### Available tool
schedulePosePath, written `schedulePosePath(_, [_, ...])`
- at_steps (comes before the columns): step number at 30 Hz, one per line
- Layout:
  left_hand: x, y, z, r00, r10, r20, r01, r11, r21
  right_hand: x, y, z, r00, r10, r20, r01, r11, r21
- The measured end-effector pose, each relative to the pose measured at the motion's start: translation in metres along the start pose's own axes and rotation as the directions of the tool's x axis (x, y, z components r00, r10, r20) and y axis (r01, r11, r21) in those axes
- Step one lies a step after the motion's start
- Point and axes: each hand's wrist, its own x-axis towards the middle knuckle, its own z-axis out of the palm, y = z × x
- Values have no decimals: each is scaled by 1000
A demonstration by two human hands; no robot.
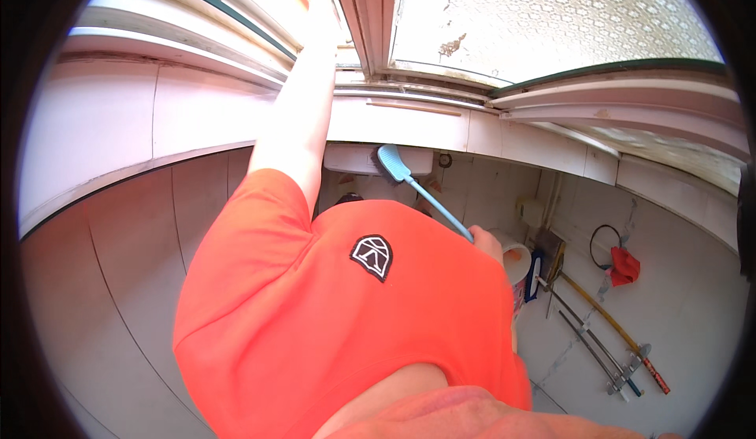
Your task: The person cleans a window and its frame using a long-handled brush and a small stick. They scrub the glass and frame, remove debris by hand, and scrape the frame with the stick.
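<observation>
My right hand (487, 243) grips the end of a light blue long-handled brush (440, 206). The dark-bristled head of this brush is tilted up, just below the front edge of the tiled windowsill (401, 126). My left forearm (304, 96) stretches across the sill into the bright window opening. Strong glare washes out my left hand at the top of the view, so its fingers cannot be made out. Beside that arm stands a worn window frame post (366, 19), with a patterned glass pane (549, 19) to its right.
A thin wooden strip (413, 108) lies on the sill. An open window sash (620, 108) juts in at the right. Below it are a white bucket (514, 262), long-handled tools (602, 309) against the wall, and a red cloth (624, 266). A white fixture (354, 160) sits under the sill.
</observation>
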Motion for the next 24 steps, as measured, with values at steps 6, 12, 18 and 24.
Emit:
schedulePosePath(6, [-132, 11, -52, 963, 62, 261, -13, 982, -187, -9, 4, -26, 1000, -6, 9, 6, 1000, -28])
schedulePosePath(12, [-204, 110, -76, 645, 524, 556, -469, 846, -252, -24, 26, -26, 997, -65, -51, 67, 997, 31])
schedulePosePath(18, [-216, 137, -19, 642, 639, 423, -682, 728, -64, -41, 26, -30, 996, -16, -83, 28, 989, 146])
schedulePosePath(24, [-242, 148, 3, 725, 580, 372, -632, 774, 25, -39, 55, -16, 996, -41, -80, 58, 973, 224])
